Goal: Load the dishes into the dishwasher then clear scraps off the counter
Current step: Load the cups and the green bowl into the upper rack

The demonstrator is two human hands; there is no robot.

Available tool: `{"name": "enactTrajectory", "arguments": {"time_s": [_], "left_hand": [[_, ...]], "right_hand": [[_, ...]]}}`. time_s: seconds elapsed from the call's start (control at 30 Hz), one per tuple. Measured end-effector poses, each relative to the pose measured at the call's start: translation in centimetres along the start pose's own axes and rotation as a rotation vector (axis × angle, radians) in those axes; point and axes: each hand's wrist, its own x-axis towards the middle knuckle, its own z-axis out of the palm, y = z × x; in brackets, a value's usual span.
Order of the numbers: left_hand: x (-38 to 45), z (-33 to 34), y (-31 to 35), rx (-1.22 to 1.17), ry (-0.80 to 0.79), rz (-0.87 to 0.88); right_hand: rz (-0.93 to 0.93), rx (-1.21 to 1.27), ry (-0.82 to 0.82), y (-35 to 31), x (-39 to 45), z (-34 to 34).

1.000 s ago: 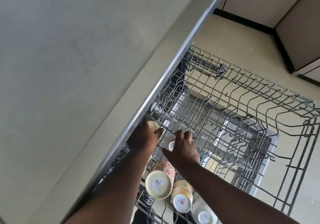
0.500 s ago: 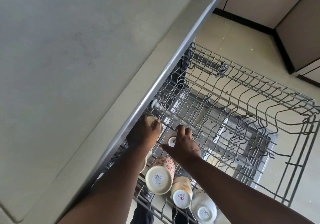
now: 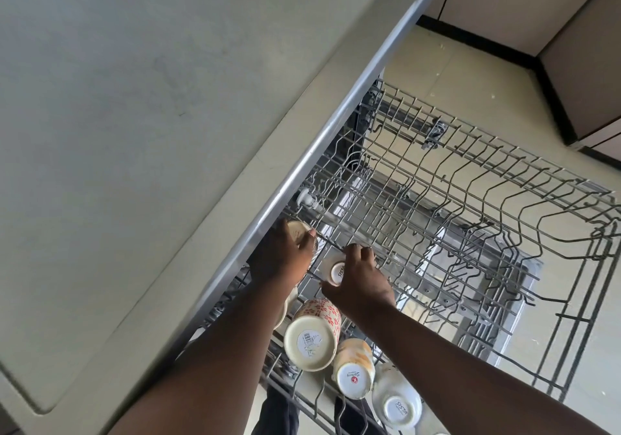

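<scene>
Counter (image 3: 141, 138) fills the left of the view, bare surface, metal trim along its edge. Dishwasher rack (image 3: 470, 233) is pulled out from under that edge, grey wire, mostly unloaded across its middle and far side. Mugs sit upside down in a row along the rack's near-left side, by the counter edge: red-patterned mug (image 3: 311, 335), then orange-patterned mug (image 3: 354, 369) touching it, then white mug (image 3: 398, 402) at the near corner. Left hand (image 3: 280, 259) is wrapped around a beige cup (image 3: 300, 233) at the rack's edge right under the counter trim, thumb over its base. Right hand (image 3: 361, 281) grips a small white cup (image 3: 336, 271), base up, just beside the beige one, fingers curled over its far side. Both cups are at the rack tines; can't tell if they're fully seated.
</scene>
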Motion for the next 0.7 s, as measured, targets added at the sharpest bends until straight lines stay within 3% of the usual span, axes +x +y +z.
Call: {"name": "enactTrajectory", "arguments": {"time_s": [0.3, 0.7], "left_hand": [[-0.1, 0.2, -0.3, -0.002, 0.005, -0.006], [-1.4, -0.2, -0.5, -0.048, 0.023, 0.014]], "right_hand": [[0.001, -0.115, -0.021, -1.1, 0.4, -0.7], [-0.084, -0.053, -0.119, 1.1, 0.5, -1.7]]}}
